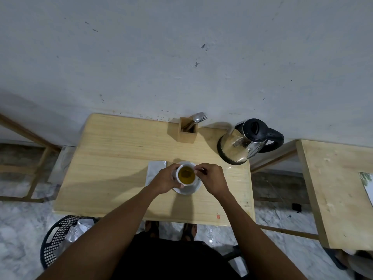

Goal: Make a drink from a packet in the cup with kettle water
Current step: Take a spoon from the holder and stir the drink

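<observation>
One cup (186, 175) of yellow-green drink on one saucer (187, 189), near front of worktop (113, 158). Two hands — left hand (166, 179) wrapped around cup side; right hand (212, 177) fingers pinched at rim, what they grip too small to tell. One silver packet (154, 170) just left of saucer. One kettle (245, 141) back right. One wooden holder (186, 131) — spoon, fork.

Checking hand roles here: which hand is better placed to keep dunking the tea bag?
Right. The right hand is pinched at the cup rim, apparently on the bag's string, though that is too small to confirm. The left hand wraps the cup, steadying it.
</observation>
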